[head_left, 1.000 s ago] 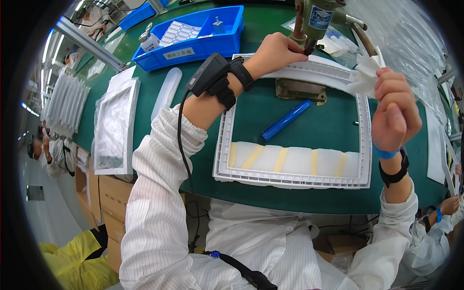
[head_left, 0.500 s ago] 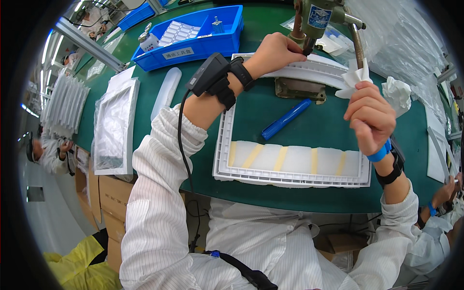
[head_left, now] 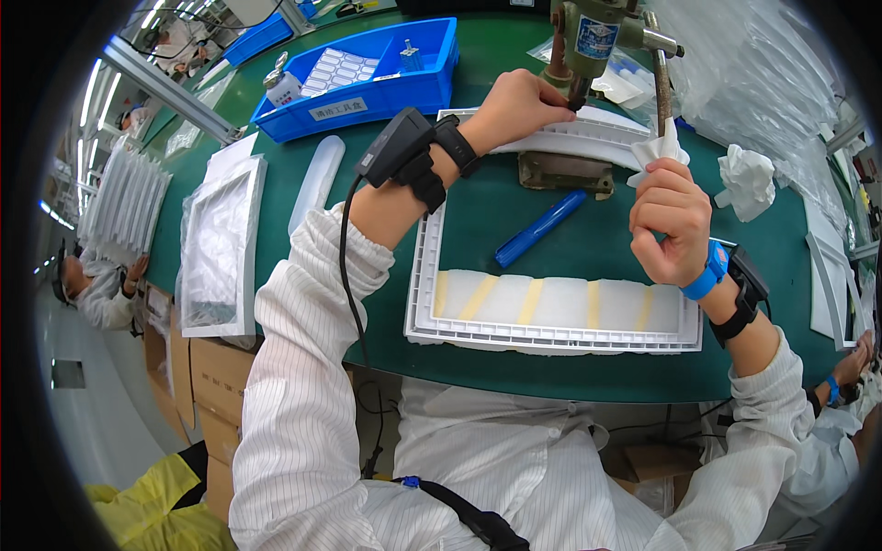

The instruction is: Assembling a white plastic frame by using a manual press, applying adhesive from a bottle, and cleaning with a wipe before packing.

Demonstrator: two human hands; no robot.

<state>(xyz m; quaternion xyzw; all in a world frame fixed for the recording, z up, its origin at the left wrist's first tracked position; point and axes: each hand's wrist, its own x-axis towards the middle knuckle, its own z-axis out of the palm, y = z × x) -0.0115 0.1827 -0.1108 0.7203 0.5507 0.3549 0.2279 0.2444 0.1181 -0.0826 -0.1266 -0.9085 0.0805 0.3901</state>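
Observation:
My left hand (head_left: 522, 108) has its fingers pinched together at the tip of a green hand press's ram (head_left: 580, 92). Whatever is between the fingertips is too small to make out. Below it, the far side of a white rectangular plastic frame (head_left: 424, 275) lies across the metal press base (head_left: 565, 173). My right hand (head_left: 672, 220) is closed around the end of the press lever (head_left: 660, 87), which is wrapped in white tissue (head_left: 658, 147). Inside the frame lie a blue marker pen (head_left: 540, 230) and, along the near side, a white padded strip with yellow bands (head_left: 560, 301).
At the back left stands a blue tool bin (head_left: 354, 106) with a bottle and labels. A bagged white frame (head_left: 220, 248) and a clear long case (head_left: 317, 184) lie left. Crumpled tissue (head_left: 746, 181) and plastic bags (head_left: 726, 64) sit right. A co-worker's hand (head_left: 854, 358) shows at the right edge.
My right hand and the wrapped lever end have moved a little to the left. My left hand stays at the ram tip. The whole view has shifted slightly.

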